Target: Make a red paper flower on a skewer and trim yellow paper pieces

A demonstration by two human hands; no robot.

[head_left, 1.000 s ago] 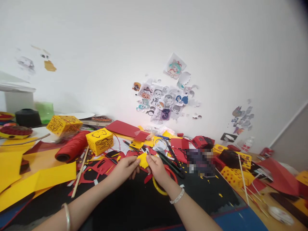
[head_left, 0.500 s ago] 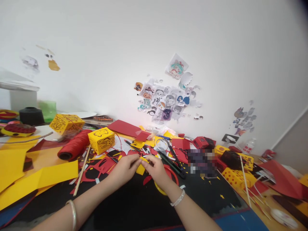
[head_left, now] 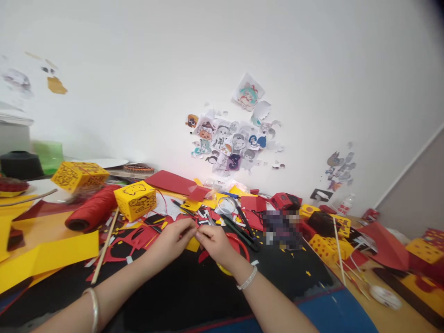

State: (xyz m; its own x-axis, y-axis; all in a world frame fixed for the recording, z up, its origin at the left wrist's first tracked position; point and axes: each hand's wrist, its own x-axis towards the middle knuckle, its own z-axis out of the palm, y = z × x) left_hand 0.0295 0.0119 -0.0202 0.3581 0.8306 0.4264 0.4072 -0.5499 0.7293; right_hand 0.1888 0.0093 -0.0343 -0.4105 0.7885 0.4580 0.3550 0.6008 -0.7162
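Over the black mat, my left hand and my right hand meet at the fingertips. Both are closed in a pinch on a small yellow paper piece, which shows below and between the fingers. The fingers cover much of it. Red and yellow ring-shaped handles lie partly behind my right hand. Left of my left hand are cut red paper scraps and a yellow cube with black drawings.
A red thread spool, a wooden stick and yellow paper sheets are at the left. Dark cutters lie behind my right hand. Yellow spotted boxes stand at the right, before a wall with stickers.
The view has turned slightly right, so most things sit further left. My hands stay together, with the fingertips closer, and less of the yellow piece shows between them.
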